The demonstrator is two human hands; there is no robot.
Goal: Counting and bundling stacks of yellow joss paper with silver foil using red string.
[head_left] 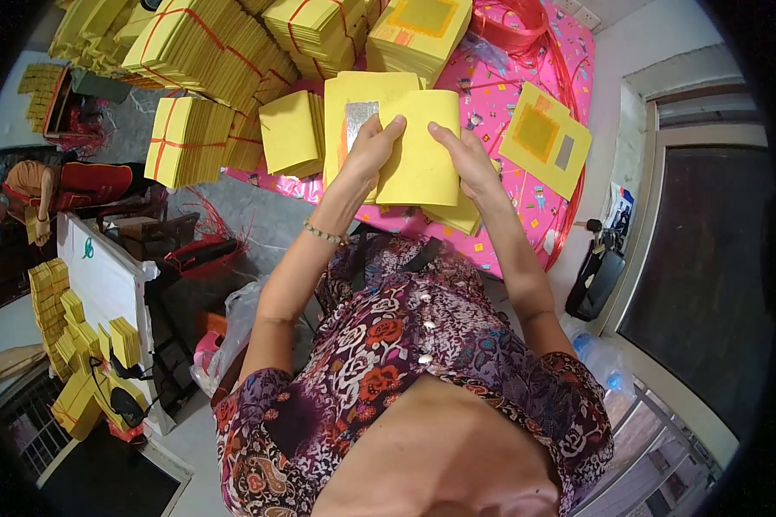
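A yellow paper sheet (420, 146) is held up in front of the chest, above the pink patterned cloth (526, 95) that covers the worktop. It is gripped at both side edges, apparently so that it can be kept flat and squared. The left hand (372, 148) is closed on the sheet's left edge, fingers curled over the front and thumb hidden behind; the right hand (462, 155) is closed on the right edge, fingers spread along the margin. Just behind the sheet, a second yellow sheet with a silver foil square (361, 116) is partly covered by the left hand. A small stack of yellow sheets (291, 133) lies just to the left, and a loose sheet with a gold square and a grey patch (545, 138) lies to the right on the cloth, both within easy reach. Farther back, bundles tied with red string (207, 52) are piled, kept apart from the loose sheets. A coil of red string (509, 21) sits at the top of the cloth.
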